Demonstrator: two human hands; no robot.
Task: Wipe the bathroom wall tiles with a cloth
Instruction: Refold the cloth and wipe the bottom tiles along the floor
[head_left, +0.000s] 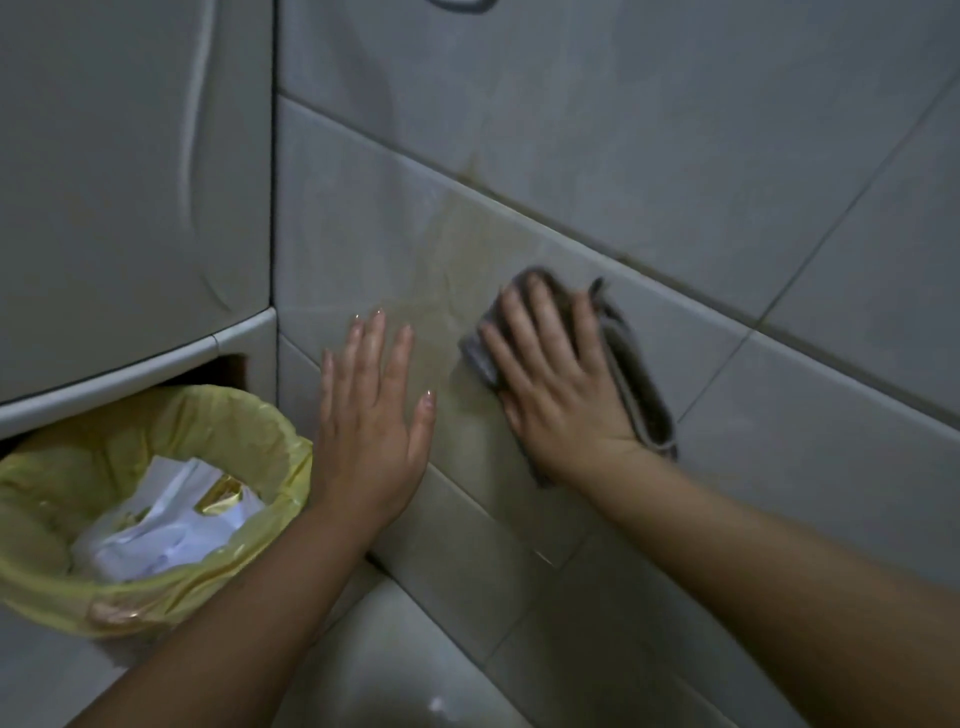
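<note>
The grey cloth (631, 364) lies folded flat against the wall tiles (675, 171), low on the wall, pinned under the right hand (558, 379), whose grip is spread: fingers straight and splayed over the fabric, palm pressing it to the tile rather than pinching it. The cloth's long axis runs from upper left to lower right, roughly along the slanting grout line above it, and a strip of it shows past the outer edge of the hand. Just to the left of the cloth a yellowish streaked stain (457, 270) runs down the tile, so the dirty patch lies toward the left hand (371, 415), which rests flat and open on the tile just beside it, holding nothing. The right hand is the one placed to sweep leftward across that stain, judging by how things lie. The tiles are glossy and pale grey. Further left stands a white cabinet (130, 182), with a waste bin (156, 597) lined in a yellow bag below it, holding crumpled paper.
</note>
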